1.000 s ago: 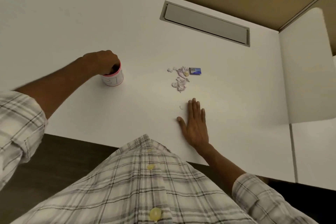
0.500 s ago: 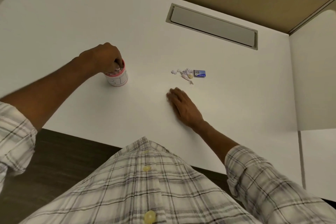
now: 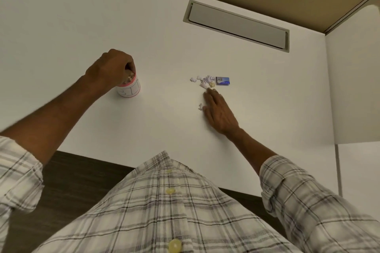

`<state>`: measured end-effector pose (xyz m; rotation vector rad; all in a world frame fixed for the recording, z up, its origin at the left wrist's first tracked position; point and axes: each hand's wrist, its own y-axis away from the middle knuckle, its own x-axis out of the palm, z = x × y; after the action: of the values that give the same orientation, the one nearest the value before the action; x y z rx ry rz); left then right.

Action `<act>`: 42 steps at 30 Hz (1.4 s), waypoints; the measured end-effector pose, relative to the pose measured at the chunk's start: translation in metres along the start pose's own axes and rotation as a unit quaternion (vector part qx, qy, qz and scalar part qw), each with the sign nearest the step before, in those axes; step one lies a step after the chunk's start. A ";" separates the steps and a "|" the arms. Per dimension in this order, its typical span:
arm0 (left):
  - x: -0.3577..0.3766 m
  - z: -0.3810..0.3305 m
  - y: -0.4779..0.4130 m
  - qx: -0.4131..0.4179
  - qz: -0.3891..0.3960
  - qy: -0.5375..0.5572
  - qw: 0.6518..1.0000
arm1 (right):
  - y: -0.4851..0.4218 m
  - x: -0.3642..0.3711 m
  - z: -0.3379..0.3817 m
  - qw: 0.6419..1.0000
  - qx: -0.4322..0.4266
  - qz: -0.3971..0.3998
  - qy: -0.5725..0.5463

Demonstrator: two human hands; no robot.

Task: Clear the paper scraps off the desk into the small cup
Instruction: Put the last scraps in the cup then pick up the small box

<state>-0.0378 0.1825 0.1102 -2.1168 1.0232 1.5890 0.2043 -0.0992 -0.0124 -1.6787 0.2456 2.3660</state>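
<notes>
Left hand (image 3: pixel 112 66): reaching in from the left, fingers (image 3: pixel 130 66) curling together over the cup mouth and gripping its rim from above.
Small white pink-rimmed cup (image 3: pixel 130 90): standing upright under the left hand, holding crumpled scraps near the rim; blue marking showing on its side.
White desk surface (image 3: pixel 61 37): carrying everything listed here.
Single white paper scrap (image 3: pixel 200 106): lying alone, just beside the right hand's thumb side.
Cluster of small white crumpled paper scraps (image 3: pixel 203 80): lying well right of the cup, one yellowish bit sitting among them.
Right hand (image 3: pixel 221 112): lying palm down, fingers (image 3: pixel 211 95) straight and close together, holding nothing, tips touching the cluster's nearest scrap.
Small blue rectangular box (image 3: pixel 223 80): sitting just beside the cluster's right edge.
Grey rectangular flap (image 3: pixel 236 25): sitting flush in the surface, farther back.
</notes>
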 end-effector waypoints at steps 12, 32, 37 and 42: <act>0.015 0.003 -0.006 -0.054 0.091 -0.074 0.992 | -0.038 -0.005 0.015 0.997 0.038 -0.050 -0.050; 0.029 -0.057 0.041 0.161 -0.163 0.182 0.956 | 0.011 0.028 0.019 0.998 -0.045 0.036 0.024; 0.100 -0.077 0.043 0.171 0.001 0.191 0.967 | 0.060 0.029 0.008 1.000 0.010 -0.007 -0.024; 0.151 -0.087 0.040 0.158 0.091 0.116 0.976 | 0.084 0.035 0.007 1.000 0.015 0.013 0.006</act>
<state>0.0160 0.0465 0.0069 -2.0643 1.4761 1.1709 0.1635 -0.1745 -0.0430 -1.6864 0.3054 2.3587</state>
